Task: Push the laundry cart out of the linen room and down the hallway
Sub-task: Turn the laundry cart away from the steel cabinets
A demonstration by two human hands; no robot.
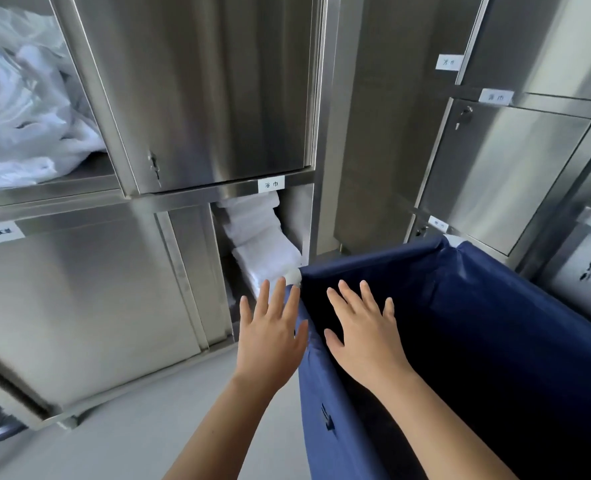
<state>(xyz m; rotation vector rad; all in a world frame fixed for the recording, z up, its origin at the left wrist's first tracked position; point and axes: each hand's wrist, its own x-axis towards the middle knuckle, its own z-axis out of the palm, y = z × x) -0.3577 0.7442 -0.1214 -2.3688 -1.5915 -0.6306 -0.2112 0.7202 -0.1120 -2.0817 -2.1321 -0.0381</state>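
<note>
The laundry cart point(501, 296) is a dark blue fabric bin filling the lower right, its inside dark and seemingly without laundry. My left hand point(270, 327) is held flat with fingers spread, just left of the cart's near-left rim, over the corner post with its white cap point(294, 276). My right hand point(366, 334) is also flat and spread, hovering above the cart's opening just inside that rim. Neither hand holds anything, and I cannot tell whether either touches the cart.
Stainless steel cabinets point(197, 91) line the wall ahead and on the right. An open lower compartment holds stacked white towels point(259, 237). Crumpled white linen point(20, 109) fills an open upper-left shelf. Pale grey floor point(148, 420) lies at lower left.
</note>
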